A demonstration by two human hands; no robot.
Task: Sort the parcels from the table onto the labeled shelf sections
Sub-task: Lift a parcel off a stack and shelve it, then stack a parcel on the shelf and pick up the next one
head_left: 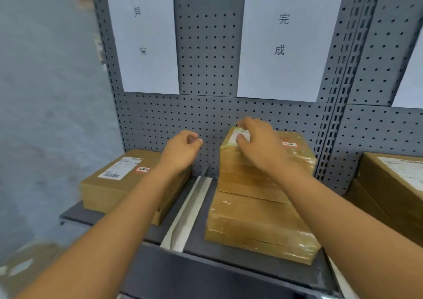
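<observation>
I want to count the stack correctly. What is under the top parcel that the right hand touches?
Under the top parcel lies a wider taped parcel, resting on the grey shelf. The right hand covers part of the top parcel's label, so it cannot be read.

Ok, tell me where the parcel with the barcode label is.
Head view: the barcode parcel lies on the shelf's left section, under the left sign, left of the white divider.

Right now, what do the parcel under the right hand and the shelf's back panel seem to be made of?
The top parcel looks like brown cardboard wrapped in clear glossy tape: it shines and wrinkles. The back panel seems grey painted metal, matte, with regular punched holes.
</observation>
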